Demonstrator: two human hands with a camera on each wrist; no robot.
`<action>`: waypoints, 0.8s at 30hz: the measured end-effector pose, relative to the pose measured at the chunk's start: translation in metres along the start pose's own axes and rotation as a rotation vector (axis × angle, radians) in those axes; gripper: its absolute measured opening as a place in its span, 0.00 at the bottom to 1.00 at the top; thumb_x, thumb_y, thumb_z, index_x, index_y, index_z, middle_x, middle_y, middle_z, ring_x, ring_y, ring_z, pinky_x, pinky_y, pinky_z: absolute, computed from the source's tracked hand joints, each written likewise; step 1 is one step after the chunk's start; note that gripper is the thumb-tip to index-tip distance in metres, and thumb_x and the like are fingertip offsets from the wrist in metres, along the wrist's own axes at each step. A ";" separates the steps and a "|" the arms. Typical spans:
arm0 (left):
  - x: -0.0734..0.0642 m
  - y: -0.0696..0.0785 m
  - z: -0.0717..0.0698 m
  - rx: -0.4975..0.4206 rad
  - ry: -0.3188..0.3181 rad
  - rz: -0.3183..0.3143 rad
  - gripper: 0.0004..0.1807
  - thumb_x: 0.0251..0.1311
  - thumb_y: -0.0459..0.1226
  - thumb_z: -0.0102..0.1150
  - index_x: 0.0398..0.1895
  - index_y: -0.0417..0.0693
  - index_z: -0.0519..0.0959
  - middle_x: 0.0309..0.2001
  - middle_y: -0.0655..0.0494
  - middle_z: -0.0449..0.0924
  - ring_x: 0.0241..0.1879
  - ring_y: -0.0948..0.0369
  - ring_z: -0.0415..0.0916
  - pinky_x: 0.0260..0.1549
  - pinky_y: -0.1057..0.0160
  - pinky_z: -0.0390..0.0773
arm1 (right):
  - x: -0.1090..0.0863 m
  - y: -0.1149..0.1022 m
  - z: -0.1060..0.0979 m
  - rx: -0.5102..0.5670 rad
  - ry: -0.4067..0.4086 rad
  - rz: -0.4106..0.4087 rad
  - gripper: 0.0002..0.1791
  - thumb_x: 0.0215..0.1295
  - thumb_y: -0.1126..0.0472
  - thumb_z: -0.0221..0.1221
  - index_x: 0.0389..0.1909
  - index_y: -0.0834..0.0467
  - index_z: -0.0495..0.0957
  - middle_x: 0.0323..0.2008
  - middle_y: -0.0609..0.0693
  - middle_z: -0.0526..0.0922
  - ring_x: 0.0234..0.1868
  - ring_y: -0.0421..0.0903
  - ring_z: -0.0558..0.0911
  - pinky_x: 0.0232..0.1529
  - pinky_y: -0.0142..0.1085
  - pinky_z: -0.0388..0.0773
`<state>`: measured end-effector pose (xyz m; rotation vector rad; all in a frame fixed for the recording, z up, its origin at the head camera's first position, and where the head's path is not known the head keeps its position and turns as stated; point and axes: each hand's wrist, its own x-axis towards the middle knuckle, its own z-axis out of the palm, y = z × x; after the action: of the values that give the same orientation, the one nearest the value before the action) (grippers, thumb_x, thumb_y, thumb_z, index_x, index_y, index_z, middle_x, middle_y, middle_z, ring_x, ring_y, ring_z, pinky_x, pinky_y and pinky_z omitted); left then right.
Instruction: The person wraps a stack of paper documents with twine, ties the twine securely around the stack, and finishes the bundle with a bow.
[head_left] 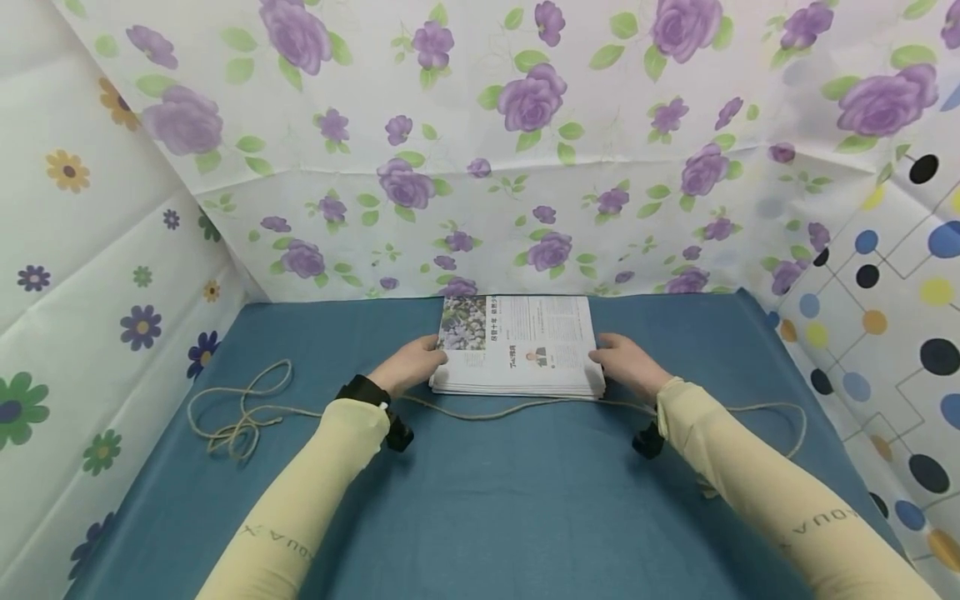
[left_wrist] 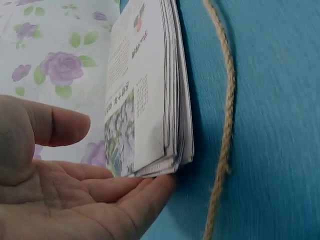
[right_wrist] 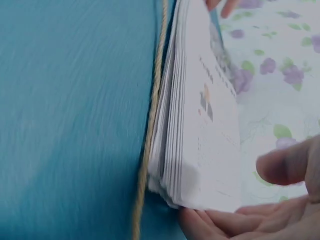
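Observation:
A folded stack of newspapers (head_left: pixel 525 367) lies flat at the back of the blue-covered table, its layered edges facing me. At its left edge is my left hand (head_left: pixel 409 365); in the left wrist view the fairly straight fingers (left_wrist: pixel 125 200) touch the stack's end, with the thumb raised apart. My right hand (head_left: pixel 632 364) is at the opposite edge. In the right wrist view its fingers (right_wrist: pixel 215 224) meet the stack's end from the side and the thumb stands off. A thin twine rope (head_left: pixel 480 415) runs along the table just in front of the stack.
The rope's loose coil (head_left: pixel 242 429) lies on the left of the table (head_left: pixel 517 517), and its other end curves at the right. Behind the table hangs a purple-flowered sheet (head_left: pixel 405 183). Patterned sheets enclose both sides. Black wrist cameras sit under both wrists.

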<state>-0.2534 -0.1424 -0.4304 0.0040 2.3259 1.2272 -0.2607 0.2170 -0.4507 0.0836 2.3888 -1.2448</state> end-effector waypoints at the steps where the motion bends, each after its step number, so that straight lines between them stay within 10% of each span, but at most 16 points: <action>1: 0.001 0.001 0.001 -0.031 0.000 -0.008 0.35 0.79 0.41 0.39 0.83 0.39 0.43 0.81 0.38 0.43 0.78 0.41 0.46 0.71 0.41 0.57 | 0.000 0.001 0.000 0.044 -0.001 0.011 0.37 0.83 0.58 0.44 0.81 0.68 0.40 0.79 0.70 0.46 0.75 0.68 0.58 0.71 0.59 0.60; 11: 0.008 0.002 0.002 -0.205 0.020 -0.065 0.33 0.81 0.38 0.39 0.82 0.37 0.44 0.80 0.36 0.43 0.77 0.41 0.50 0.68 0.46 0.65 | 0.008 0.008 -0.006 0.492 -0.005 0.056 0.37 0.80 0.69 0.44 0.80 0.70 0.35 0.79 0.70 0.46 0.76 0.60 0.59 0.71 0.51 0.64; 19: 0.023 -0.002 0.000 -0.501 0.080 -0.131 0.34 0.76 0.27 0.42 0.81 0.35 0.47 0.76 0.37 0.56 0.47 0.54 0.67 0.48 0.54 0.69 | 0.024 0.006 0.005 0.404 0.077 0.144 0.34 0.77 0.71 0.45 0.79 0.72 0.46 0.72 0.69 0.63 0.68 0.60 0.71 0.65 0.53 0.71; 24: 0.026 -0.002 0.002 -0.506 0.092 -0.160 0.33 0.77 0.29 0.46 0.81 0.38 0.52 0.76 0.38 0.57 0.60 0.52 0.70 0.59 0.53 0.72 | 0.027 0.007 0.010 0.347 0.110 0.130 0.32 0.75 0.73 0.45 0.78 0.71 0.52 0.69 0.69 0.68 0.62 0.59 0.75 0.59 0.52 0.74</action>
<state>-0.2750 -0.1359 -0.4445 -0.4097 1.9794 1.7207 -0.2794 0.2098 -0.4719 0.4162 2.1896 -1.6136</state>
